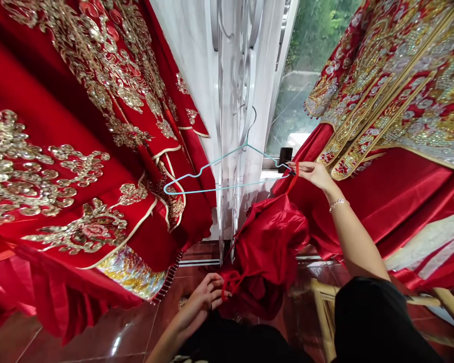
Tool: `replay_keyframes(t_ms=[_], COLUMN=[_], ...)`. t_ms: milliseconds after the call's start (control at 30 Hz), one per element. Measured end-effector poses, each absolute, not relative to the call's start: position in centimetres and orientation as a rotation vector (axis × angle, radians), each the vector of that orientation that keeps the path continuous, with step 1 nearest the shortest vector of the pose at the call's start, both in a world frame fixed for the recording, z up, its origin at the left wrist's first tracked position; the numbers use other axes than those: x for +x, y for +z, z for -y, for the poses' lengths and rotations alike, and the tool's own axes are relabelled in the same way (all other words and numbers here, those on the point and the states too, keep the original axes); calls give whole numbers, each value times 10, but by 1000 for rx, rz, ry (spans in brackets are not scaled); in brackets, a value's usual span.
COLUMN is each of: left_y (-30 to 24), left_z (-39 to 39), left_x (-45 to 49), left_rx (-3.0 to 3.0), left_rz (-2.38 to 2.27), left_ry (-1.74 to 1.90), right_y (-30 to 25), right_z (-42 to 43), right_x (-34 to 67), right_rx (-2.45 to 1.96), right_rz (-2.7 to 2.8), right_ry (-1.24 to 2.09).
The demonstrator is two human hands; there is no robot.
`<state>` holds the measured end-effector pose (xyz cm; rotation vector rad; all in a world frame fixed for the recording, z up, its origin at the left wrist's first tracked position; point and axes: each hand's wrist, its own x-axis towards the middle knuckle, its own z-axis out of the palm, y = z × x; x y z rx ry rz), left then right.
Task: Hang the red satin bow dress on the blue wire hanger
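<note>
My right hand [312, 174] is raised and pinches the end of a light blue wire coat hanger [219, 187] together with a thin red strap [292, 177]. The hanger's hook points upward, in front of a white curtain. That strap runs down into a bunched red satin garment [267, 252], which hangs below the hanger. Low down, my left hand [204, 296] grips a red fabric loop [229, 282] at the garment's lower edge. A beaded bracelet [338, 204] circles my right wrist.
Large red gowns with gold embroidery hang on both sides, one at left [71, 166] and one at right [393, 101]. Behind the hanger are a white curtain [189, 60] and a window [298, 85]. A black object [285, 159] stands on the sill. Below are a glossy tile floor [109, 333] and a wooden frame [325, 312].
</note>
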<state>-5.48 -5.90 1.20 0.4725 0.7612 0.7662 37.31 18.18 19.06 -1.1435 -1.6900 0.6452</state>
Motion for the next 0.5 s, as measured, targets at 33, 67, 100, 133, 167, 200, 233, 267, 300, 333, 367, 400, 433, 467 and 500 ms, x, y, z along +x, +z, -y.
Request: replay_keyframes(t_ms=[33, 67, 100, 133, 167, 200, 233, 267, 300, 333, 367, 400, 433, 467, 500], left_y=[11, 11, 11, 12, 13, 15, 17, 20, 22, 26, 29, 33, 37, 41, 46], left_z=[60, 62, 63, 64, 65, 65, 65, 65, 65, 64, 62, 60, 58, 55, 52], left_x=[-55, -55, -56, -57, -58, -58, -59, -59, -60, -60, -61, -61, -62, -64, -66], left_rx=[434, 386, 333, 280, 227, 178, 131, 86, 47, 18, 3, -1, 3, 11, 24], left_rz=[-752, -745, -744, -752, -773, -807, -848, -894, -941, -981, -1009, -1025, -1029, -1024, -1013], left_ry=[775, 785, 794, 803, 816, 830, 847, 871, 906, 940, 971, 998, 1023, 1047, 1072], right_y=[193, 195, 197, 199, 202, 204, 207, 210, 213, 216, 218, 219, 219, 219, 217], right_z=[-184, -186, -187, -187, -188, -188, -188, -188, -188, -189, -189, -189, -189, -188, -187], right_x=[367, 362, 357, 353, 348, 344, 340, 336, 333, 329, 327, 324, 322, 320, 317], right_rx=[-1137, -1132, -1128, -1121, -1112, -1102, -1091, -1080, -1073, -1072, -1074, -1081, -1090, -1100, -1104], right_rz=[1697, 1706, 1717, 1728, 1740, 1756, 1774, 1795, 1818, 1842, 1864, 1885, 1908, 1943, 1992], right_ry=[655, 659, 659, 656, 649, 642, 638, 638, 641, 646, 652, 661, 674, 697, 733])
